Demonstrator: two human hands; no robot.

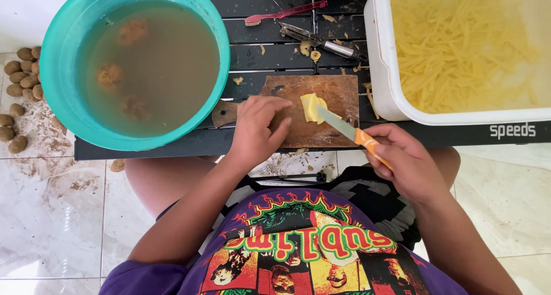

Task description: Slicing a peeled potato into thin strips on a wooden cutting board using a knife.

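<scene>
Hands low centre: right hand (402, 160) fist-closed round orange handle of knife (347, 129), steel blade tip on pale yellow potato piece (311, 107) mid-frame; left hand (256, 128) curled, pressing worn wooden cutting board (327, 114), fingertips hidden. Beyond: teal plastic bowl (63, 94) upper left, murky water blurring submerged lumps; white tub (381, 71) upper right, cut off, holding yellow strips.

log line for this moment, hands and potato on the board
left hand: flat on cutting board | right hand: grips orange-handled knife | blade tip on peeled potato piece | teal bowl of murky water beside
</scene>
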